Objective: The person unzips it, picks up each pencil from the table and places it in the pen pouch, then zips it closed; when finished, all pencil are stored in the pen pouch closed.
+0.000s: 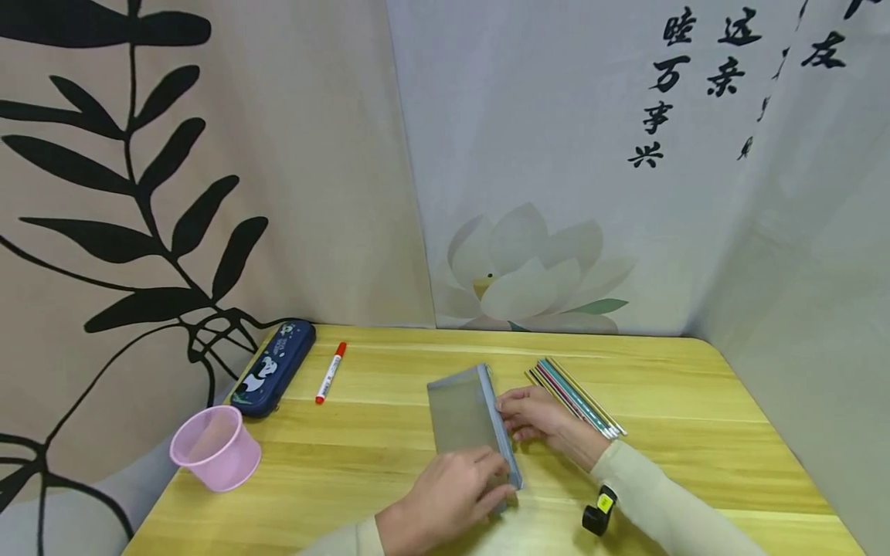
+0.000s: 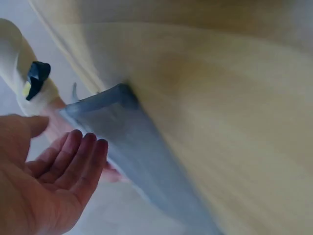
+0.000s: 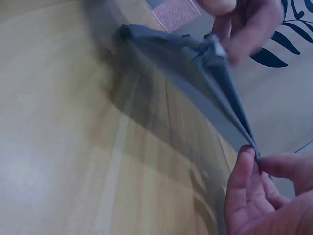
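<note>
grey mesh pouch (image 1: 467, 421) lies mid table (image 1: 695, 401). my right hand (image 1: 535, 415) pinches its zipper edge; my left hand (image 1: 445, 494), fingers relaxed, rests on the near end. looks light, floppy; best gripped along that edge.

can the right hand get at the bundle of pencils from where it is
Probably yes: the right hand pinches the grey pouch, but the pencils lie just beside it on the table, nothing between. It must release the pouch first.
</note>
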`<state>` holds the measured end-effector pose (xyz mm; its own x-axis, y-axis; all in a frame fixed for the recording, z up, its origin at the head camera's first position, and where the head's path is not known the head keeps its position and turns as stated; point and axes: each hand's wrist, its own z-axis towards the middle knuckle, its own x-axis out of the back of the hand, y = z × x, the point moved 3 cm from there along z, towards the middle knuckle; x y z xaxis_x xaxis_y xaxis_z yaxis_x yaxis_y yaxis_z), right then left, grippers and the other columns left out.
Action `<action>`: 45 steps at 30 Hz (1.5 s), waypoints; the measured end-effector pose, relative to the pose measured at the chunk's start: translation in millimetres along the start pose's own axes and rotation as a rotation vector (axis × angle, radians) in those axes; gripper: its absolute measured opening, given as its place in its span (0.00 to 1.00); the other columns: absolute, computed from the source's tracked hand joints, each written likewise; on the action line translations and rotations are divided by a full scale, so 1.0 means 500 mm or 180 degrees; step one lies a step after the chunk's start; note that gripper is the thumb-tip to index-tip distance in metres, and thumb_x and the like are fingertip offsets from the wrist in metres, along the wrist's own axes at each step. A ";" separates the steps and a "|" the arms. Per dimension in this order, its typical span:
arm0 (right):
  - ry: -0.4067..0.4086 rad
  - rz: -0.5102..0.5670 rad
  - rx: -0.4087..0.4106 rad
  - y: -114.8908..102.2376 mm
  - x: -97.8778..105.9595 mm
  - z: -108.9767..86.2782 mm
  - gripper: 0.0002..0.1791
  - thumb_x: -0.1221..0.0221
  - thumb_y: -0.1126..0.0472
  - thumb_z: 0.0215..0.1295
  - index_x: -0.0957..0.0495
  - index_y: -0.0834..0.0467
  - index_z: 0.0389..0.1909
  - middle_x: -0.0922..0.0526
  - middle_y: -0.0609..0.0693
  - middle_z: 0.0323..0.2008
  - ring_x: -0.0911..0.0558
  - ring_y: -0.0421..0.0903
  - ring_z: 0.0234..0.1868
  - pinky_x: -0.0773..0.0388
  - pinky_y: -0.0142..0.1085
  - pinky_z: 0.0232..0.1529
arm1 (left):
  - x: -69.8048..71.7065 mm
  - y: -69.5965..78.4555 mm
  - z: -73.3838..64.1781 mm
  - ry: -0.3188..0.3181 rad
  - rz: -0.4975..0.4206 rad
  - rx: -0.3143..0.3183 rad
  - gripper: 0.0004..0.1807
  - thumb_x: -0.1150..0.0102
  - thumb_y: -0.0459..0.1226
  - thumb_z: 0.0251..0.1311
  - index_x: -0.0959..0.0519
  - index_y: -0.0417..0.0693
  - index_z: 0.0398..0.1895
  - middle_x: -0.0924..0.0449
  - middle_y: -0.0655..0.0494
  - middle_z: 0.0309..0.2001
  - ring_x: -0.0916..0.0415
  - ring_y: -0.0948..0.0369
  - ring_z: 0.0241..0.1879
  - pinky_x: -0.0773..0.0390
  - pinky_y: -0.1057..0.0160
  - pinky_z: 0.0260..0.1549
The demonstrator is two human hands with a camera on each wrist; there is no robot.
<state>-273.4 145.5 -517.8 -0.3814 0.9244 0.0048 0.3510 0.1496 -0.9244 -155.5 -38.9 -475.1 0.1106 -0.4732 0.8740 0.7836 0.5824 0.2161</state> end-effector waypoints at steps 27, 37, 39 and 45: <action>0.0019 0.0296 0.0383 0.011 -0.044 -0.043 0.15 0.33 0.54 0.73 0.16 0.62 0.50 0.13 0.43 0.35 0.15 0.39 0.36 0.11 0.32 0.36 | -0.009 -0.122 0.074 -0.0304 -0.1275 0.2137 0.32 0.26 0.54 0.60 0.22 0.42 0.58 0.15 0.56 0.40 0.21 0.66 0.35 0.18 0.68 0.30; 0.0015 0.0386 0.0380 0.019 -0.046 -0.044 0.12 0.32 0.57 0.71 0.14 0.60 0.47 0.13 0.42 0.32 0.17 0.38 0.33 0.14 0.28 0.33 | -0.017 -0.126 0.079 -0.0350 -0.1309 0.2042 0.24 0.27 0.46 0.61 0.22 0.42 0.54 0.14 0.56 0.39 0.20 0.65 0.35 0.17 0.66 0.31; 0.0056 0.0364 0.0385 0.019 -0.046 -0.043 0.12 0.32 0.58 0.71 0.14 0.61 0.47 0.13 0.43 0.31 0.17 0.38 0.33 0.15 0.28 0.32 | -0.017 -0.129 0.078 -0.0350 -0.1350 0.2012 0.20 0.29 0.42 0.62 0.21 0.42 0.52 0.13 0.56 0.38 0.19 0.65 0.35 0.16 0.67 0.32; 0.0142 0.0103 0.0499 0.018 -0.048 -0.039 0.12 0.34 0.60 0.71 0.16 0.64 0.48 0.15 0.44 0.30 0.19 0.39 0.31 0.17 0.29 0.30 | -0.001 -0.144 0.073 -0.0425 -0.1235 0.1873 0.06 0.34 0.33 0.56 0.20 0.45 0.36 0.14 0.57 0.31 0.22 0.67 0.27 0.20 0.71 0.24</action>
<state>-244.1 131.6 -518.9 -0.3324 0.9431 -0.0123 0.2235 0.0661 -0.9725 -234.3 -56.4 -475.2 -0.2144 -0.6555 0.7241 0.2875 0.6662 0.6881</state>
